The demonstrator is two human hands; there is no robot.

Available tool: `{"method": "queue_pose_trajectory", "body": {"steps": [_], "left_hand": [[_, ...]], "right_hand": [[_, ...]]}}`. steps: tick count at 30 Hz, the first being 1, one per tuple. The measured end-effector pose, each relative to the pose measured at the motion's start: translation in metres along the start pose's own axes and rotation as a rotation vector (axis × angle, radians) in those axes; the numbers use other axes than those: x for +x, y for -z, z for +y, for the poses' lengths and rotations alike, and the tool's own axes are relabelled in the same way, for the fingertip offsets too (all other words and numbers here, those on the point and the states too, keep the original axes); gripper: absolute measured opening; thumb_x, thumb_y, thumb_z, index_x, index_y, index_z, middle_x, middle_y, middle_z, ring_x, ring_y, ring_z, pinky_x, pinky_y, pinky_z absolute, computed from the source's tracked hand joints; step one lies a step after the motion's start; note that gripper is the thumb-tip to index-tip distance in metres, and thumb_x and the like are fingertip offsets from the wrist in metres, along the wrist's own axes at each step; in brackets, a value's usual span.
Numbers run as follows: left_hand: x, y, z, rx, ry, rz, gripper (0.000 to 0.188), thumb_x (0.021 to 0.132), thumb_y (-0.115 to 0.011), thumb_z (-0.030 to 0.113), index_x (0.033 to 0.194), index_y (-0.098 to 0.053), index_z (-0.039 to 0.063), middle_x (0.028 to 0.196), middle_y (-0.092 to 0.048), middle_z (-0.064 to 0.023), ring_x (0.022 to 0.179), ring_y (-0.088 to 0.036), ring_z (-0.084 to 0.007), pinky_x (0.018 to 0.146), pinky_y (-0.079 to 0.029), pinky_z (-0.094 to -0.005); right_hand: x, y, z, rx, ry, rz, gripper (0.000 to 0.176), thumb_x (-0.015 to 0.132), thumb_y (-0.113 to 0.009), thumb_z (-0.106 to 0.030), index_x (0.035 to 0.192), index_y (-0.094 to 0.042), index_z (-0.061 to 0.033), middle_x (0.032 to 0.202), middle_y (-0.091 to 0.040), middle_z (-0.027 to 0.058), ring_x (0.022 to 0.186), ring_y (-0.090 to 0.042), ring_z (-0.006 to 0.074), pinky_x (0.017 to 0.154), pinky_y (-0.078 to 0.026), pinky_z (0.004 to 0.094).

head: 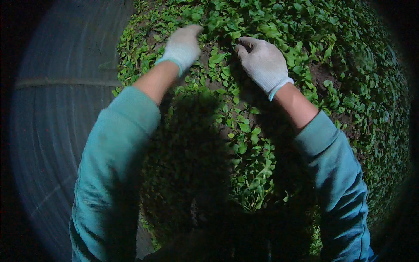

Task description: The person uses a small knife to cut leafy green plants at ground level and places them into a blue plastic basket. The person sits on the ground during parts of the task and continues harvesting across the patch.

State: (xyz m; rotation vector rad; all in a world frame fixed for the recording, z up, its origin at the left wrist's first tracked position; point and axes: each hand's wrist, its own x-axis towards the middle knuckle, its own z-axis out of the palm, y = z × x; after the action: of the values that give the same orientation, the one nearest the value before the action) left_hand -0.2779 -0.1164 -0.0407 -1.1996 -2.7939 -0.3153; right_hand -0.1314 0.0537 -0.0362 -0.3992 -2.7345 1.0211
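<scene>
Both of my hands wear white knit work gloves with dirt-stained fingers, and reach out over low leafy green plants [242, 127]. My left hand [184, 46] is just above small seedlings, blurred, its fingertips turned away from view. To the right of it, my right hand [263, 62] is beside a denser clump of broad leaves [270, 30]. Its thumb and forefinger curve towards each other at the leaves' edge, with a gap behind the tips. Whether anything is pinched between them cannot be made out. A strip of soil and seedlings [217, 59] lies between the hands.
A wall of translucent plastic sheeting [49, 131], crossed by a horizontal bar [68, 82], borders the plants on the left. Thick foliage [370, 88] spreads on the right around patches of bare soil [322, 75]. Dark shadow [193, 147] covers much of the near ground.
</scene>
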Motion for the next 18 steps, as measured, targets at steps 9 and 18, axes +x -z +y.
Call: {"method": "queue_pose_trajectory", "body": {"steps": [9, 18], "left_hand": [[0.010, -0.008, 0.000, 0.498, -0.091, -0.090, 0.020, 0.083, -0.064, 0.017, 0.101, -0.073, 0.018, 0.095, -0.069, -0.0070, 0.103, -0.060, -0.0279, 0.086, -0.047, -0.0426], [0.008, -0.017, 0.009, 0.636, 0.060, -0.076, 0.016, 0.080, -0.061, 0.019, 0.089, -0.074, 0.018, 0.088, -0.070, -0.0053, 0.097, -0.063, -0.0266, 0.078, -0.046, -0.0417]], "right_hand": [[0.003, -0.019, -0.001, 0.037, 0.054, -0.163, 0.031, 0.090, -0.057, -0.031, 0.107, -0.069, -0.0075, 0.094, -0.069, 0.0168, 0.087, -0.065, 0.0356, 0.080, -0.052, 0.0417], [0.002, -0.048, -0.008, -0.282, 0.142, -0.189, 0.029, 0.087, -0.047, -0.012, 0.112, -0.062, -0.0089, 0.085, -0.068, 0.0162, 0.080, -0.066, 0.0370, 0.070, -0.052, 0.0477]]}}
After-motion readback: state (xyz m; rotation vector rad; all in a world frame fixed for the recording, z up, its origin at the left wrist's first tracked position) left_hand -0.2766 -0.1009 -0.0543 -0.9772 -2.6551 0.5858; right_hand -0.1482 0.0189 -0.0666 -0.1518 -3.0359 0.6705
